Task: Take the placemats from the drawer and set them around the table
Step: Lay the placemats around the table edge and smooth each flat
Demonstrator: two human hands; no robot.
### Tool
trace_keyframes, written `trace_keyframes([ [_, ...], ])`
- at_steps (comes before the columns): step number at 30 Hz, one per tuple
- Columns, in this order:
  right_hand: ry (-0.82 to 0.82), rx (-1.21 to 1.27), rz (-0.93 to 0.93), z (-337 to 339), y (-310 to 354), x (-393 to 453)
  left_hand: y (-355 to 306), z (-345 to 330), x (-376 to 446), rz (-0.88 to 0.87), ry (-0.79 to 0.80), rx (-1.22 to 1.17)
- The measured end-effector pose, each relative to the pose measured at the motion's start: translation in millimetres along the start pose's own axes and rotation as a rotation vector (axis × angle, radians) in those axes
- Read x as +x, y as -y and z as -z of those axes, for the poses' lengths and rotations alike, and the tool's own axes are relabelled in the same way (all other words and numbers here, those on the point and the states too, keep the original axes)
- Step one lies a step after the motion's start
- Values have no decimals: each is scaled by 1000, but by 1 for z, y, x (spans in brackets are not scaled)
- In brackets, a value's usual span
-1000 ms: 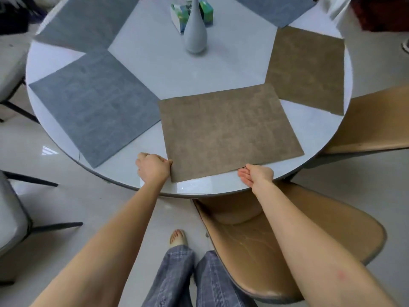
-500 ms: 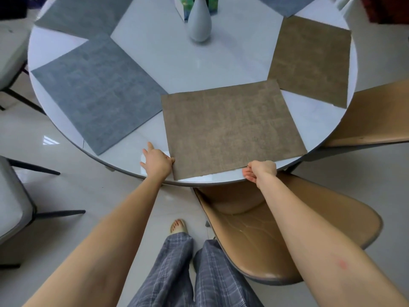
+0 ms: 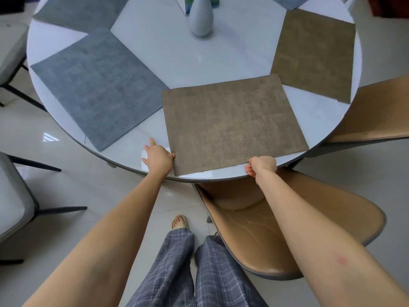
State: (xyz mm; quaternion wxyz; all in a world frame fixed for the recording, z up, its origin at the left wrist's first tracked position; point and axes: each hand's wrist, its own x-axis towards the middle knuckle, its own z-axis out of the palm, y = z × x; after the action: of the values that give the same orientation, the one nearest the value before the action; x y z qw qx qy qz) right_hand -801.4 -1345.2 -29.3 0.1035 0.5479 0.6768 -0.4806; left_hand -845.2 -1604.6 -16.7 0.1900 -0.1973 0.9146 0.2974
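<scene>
A brown placemat (image 3: 232,125) lies flat on the round white table (image 3: 177,56), at its near edge. My left hand (image 3: 158,157) rests on the tabletop at the mat's near left corner, fingers spread, thumb against the mat's edge. My right hand (image 3: 262,166) pinches the mat's near edge close to the right corner, fingers curled. A second brown placemat (image 3: 314,54) lies to the right. A grey placemat (image 3: 95,85) lies to the left, another grey one (image 3: 77,12) sits behind it, and a corner of a third (image 3: 287,0) shows at the top.
A pale vase (image 3: 201,18) and a tissue box (image 3: 188,3) stand at the table's middle. A tan chair (image 3: 276,229) sits under the near edge by my legs, another tan chair (image 3: 380,111) at the right. Grey chairs (image 3: 11,209) stand at the left.
My left hand's fingers uncurled from the mat's corner and now lie spread on the table. The near brown mat shifted slightly. My right hand keeps its pinch.
</scene>
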Motion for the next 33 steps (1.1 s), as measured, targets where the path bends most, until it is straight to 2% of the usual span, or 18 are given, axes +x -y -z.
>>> trace_keyframes([
  [16, -8, -46, 14, -3, -2, 6, -2, -3, 1, 35, -50, -63],
  [22, -16, -61, 41, -1, -4, 2, 0, -5, 3, 33, -35, 13],
  [25, -88, -313, 222, 9, -3, -12, 2, -6, -7, -30, -49, 58],
  [28, -224, -526, 588, 12, 0, -25, 11, -14, -19, -326, -164, 227],
  [30, -189, -561, 791, 1, 7, -24, 7, -23, -19, -545, -160, 353],
  [33, -80, -634, 973, -35, 22, -12, -10, -47, -8, -712, -105, 468],
])
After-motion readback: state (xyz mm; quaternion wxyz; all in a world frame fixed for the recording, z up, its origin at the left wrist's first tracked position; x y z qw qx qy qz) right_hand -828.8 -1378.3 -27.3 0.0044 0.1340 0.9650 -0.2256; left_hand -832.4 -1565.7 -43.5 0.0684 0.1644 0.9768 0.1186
